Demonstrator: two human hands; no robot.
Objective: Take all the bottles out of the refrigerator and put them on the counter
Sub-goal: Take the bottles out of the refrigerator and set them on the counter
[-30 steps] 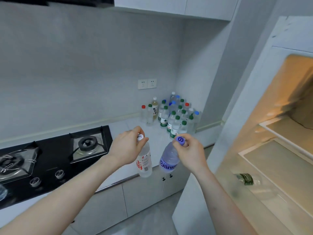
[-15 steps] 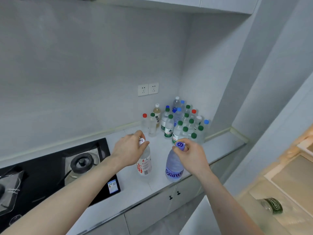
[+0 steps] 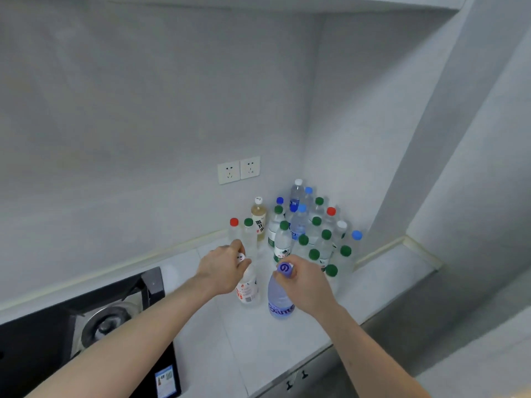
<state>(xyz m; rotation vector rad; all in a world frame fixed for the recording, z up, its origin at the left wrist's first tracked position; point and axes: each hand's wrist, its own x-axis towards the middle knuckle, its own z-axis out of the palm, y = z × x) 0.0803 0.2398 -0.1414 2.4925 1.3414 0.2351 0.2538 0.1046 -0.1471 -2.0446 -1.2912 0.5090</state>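
Holding one bottle in each hand, a person reaches out over the white kitchen counter (image 3: 267, 349). Only the head view shows this.

The left hand (image 3: 221, 271) is curled round the top of a clear plastic bottle with a white cap and a red and white label (image 3: 247, 290). The fingers pinch the cap and neck. The bottle stands upright under the hand, with its bottom at the counter. I cannot tell if it is fully set down.

The right hand (image 3: 304, 282) pinches the top of a bigger blue see-through bottle with a purple cap (image 3: 279, 300). The cap pokes out just past the fingertips. This bottle hangs upright below the grip too, with its bottom down at the counter.

The two bottles are just beside each other, the blue one to the right of the white-capped one.

Past both hands, in the corner by the wall, stands a big group of clear bottles with green, blue, red and white caps (image 3: 304, 234). They stand close together.

Above that group, two white wall sockets (image 3: 239, 170) sit side by side on the grey wall.

Left of the left arm lies a black gas stove (image 3: 86, 334) set into the counter.
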